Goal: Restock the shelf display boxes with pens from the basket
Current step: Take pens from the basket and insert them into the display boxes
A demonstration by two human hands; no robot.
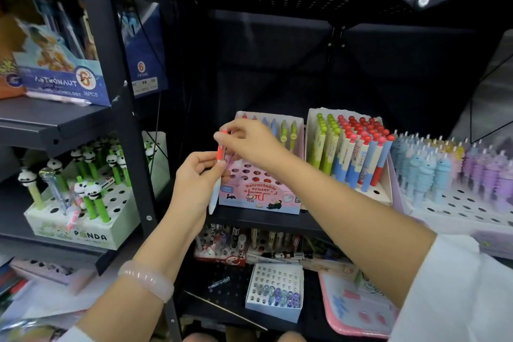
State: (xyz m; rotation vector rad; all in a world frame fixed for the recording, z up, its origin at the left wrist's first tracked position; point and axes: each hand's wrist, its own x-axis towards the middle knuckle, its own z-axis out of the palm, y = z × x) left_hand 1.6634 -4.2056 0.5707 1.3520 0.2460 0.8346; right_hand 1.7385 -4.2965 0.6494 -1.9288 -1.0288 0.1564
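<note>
A: Where is the pen point(219, 172)?

B: Both hands have it, in front of the pink display box point(259, 197) on the shelf point(266, 221). The left hand point(198, 175) has its fingers curled round the middle of the pen. The right hand point(249, 141) pinches the red top end with its fingertips.

A: Is the pen in a hole yet?

B: No. It hangs just to the left of the box, tip pointing down. Most holes in the box look empty. A few pens stand in the back row.

A: Will the pen be hard to hold?

B: Likely not. It looks light, thin and stiff, so it should not bend. The smooth plastic may slip a little. Holding the middle keeps it steady, and a pinch near the top should help steer the tip into a hole.

A: Where is the basket?

B: It cannot be seen here.
</note>
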